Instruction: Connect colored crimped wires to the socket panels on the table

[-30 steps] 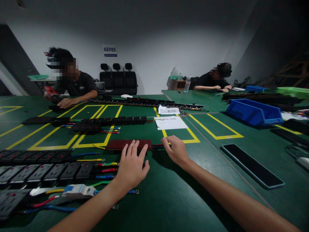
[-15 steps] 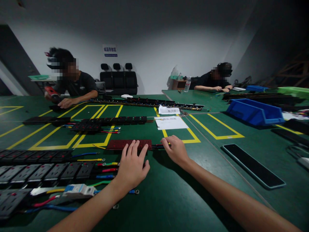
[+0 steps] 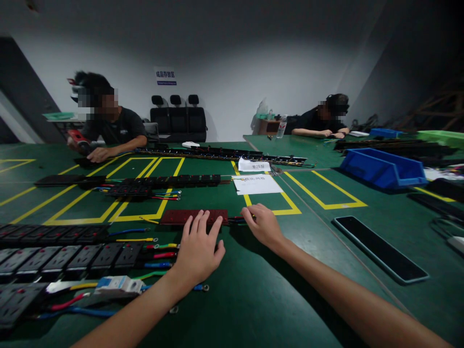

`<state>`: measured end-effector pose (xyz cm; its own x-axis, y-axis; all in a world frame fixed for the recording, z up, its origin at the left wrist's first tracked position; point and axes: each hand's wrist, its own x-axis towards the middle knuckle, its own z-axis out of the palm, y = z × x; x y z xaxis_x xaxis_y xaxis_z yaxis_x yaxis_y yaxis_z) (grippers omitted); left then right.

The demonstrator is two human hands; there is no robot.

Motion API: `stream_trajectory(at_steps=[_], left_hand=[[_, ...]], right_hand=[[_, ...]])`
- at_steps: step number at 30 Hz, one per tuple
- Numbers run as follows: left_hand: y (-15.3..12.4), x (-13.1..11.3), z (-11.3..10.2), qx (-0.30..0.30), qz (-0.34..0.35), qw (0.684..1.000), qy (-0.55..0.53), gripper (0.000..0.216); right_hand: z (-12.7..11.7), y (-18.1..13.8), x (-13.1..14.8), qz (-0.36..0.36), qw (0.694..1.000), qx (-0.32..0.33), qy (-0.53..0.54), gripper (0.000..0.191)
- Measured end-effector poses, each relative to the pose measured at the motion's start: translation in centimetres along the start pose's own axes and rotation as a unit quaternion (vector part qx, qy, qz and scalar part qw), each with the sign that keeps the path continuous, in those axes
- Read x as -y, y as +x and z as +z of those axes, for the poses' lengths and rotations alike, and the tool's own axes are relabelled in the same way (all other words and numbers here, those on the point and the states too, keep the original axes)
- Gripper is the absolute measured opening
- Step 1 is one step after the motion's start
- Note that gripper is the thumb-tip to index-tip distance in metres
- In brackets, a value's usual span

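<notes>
A dark red socket strip (image 3: 174,217) lies crosswise on the green table in front of me. My left hand (image 3: 200,246) rests on its right half with the fingers spread, pressing from above. Dark and red wires (image 3: 235,220) come out of the strip's right end. Around their far end my right hand (image 3: 264,223) is closed, the fingertips curled and partly hidden. A yellow wire (image 3: 150,221) sticks out at the strip's left end. Left of my left forearm lie rows of black socket strips (image 3: 78,261) with coloured wires ending in ring terminals.
A phone (image 3: 379,249) lies to the right. Beyond it stands a blue bin (image 3: 384,169). White paper labels (image 3: 257,184) and long black strips (image 3: 195,181) lie farther back. Across the table one person holds a red power tool (image 3: 79,141); another person (image 3: 321,121) sits at right.
</notes>
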<state>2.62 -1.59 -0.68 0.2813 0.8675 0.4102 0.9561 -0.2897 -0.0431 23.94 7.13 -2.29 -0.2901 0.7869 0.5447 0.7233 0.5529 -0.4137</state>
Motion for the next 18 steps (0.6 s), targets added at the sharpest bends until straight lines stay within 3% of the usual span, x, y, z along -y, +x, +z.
stream_trajectory(at_steps=[4,10,18], left_hand=[[0.04,-0.05,0.00,0.002,0.000,1.000,0.001,0.055],[0.07,-0.11,-0.33,0.012,-0.003,1.000,0.002,0.055],[0.03,-0.12,-0.19,0.006,0.000,1.000,0.005,0.054]], right_hand=[[0.01,-0.04,-0.03,-0.002,1.000,-0.021,0.007,0.045],[0.01,-0.01,0.06,0.012,1.000,0.000,-0.010,0.044],[-0.35,-0.07,0.22,-0.007,0.998,-0.046,0.033,0.048]])
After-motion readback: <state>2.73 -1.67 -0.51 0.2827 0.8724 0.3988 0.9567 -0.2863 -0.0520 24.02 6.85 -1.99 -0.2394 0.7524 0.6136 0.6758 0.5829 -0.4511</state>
